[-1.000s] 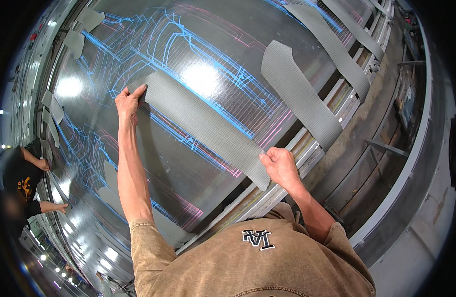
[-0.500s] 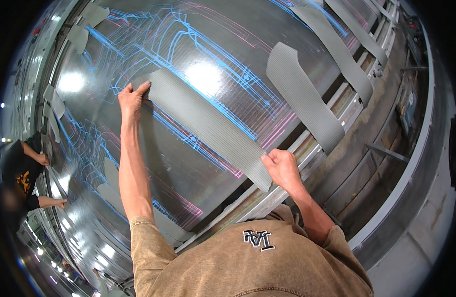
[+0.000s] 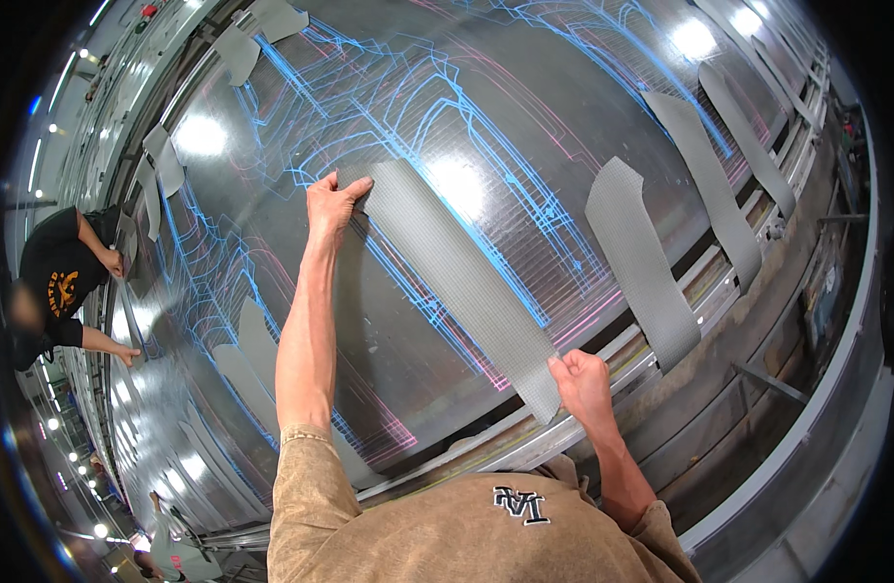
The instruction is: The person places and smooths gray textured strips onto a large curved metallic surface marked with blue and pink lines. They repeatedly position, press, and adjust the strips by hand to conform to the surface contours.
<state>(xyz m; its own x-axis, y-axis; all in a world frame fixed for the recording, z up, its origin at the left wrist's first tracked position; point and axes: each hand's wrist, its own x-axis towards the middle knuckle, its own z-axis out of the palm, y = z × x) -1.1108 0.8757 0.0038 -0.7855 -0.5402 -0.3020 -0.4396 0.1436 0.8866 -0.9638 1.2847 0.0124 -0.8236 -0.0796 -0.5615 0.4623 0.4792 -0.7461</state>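
Note:
A long grey ribbed strip [image 3: 456, 291] of flexible sheet lies slanted across the dark table top [image 3: 379, 360], its near end reaching over the metal edge rail. My left hand [image 3: 332, 206] pinches its far left corner between thumb and fingers. At the near end, my right hand [image 3: 585, 391] is closed on the strip's right edge. Bright blue and pink lines mark the table surface on both sides of the strip. To the right lies a similar grey piece [image 3: 643, 267] with an angled far end, apart from both hands.
More grey strips [image 3: 704, 175] lie farther right, and cut pieces [image 3: 238, 53] at the far left. Left of my forearm are other grey pieces [image 3: 248, 374]. A metal rail [image 3: 495, 442] edges the table, with a sunken channel [image 3: 724, 432] beside it. A co-worker [image 3: 73, 282] stands at the left.
The whole view has shifted, so the table and strips appear lower and farther right. Both my hands keep hold of the same strip, which looks little moved against the lines.

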